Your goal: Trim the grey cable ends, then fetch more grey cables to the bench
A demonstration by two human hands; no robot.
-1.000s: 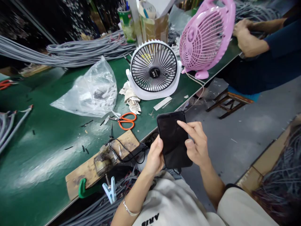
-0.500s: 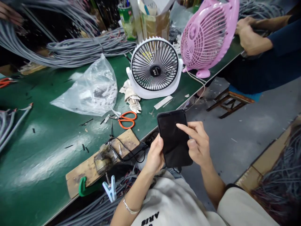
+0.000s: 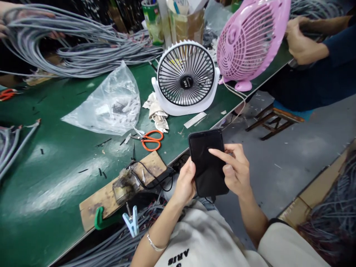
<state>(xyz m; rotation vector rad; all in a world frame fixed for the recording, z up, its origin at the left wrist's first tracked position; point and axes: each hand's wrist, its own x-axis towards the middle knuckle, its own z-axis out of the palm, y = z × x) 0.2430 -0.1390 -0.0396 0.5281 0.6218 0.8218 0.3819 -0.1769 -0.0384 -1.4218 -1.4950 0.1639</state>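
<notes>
A smartphone [image 3: 207,167] with a dark screen is held upright in front of my body, over the table's front edge. My left hand [image 3: 185,181] grips it along its left side, the thumb on the edge. From the right, my right hand [image 3: 237,170] reaches over the phone with its index finger stretched to the screen; whether the tip touches the glass I cannot tell. The other fingers of that hand are partly curled, with nothing in them. A bracelet circles my left wrist.
On the green table [image 3: 55,148] are a white fan [image 3: 187,82], pink fan [image 3: 241,44], plastic bag [image 3: 111,107], orange-handled scissors [image 3: 151,140] and grey cable coils [image 3: 83,55]. A stained wooden board [image 3: 97,207] lies at the front edge. Co-workers' hands [image 3: 302,42] are at the far right and upper left.
The view has shifted slightly, so things sit a little further right. At the upper left, a co-worker's hands and the grey cable coil have moved. My hands keep nearly the same pose on the phone.
</notes>
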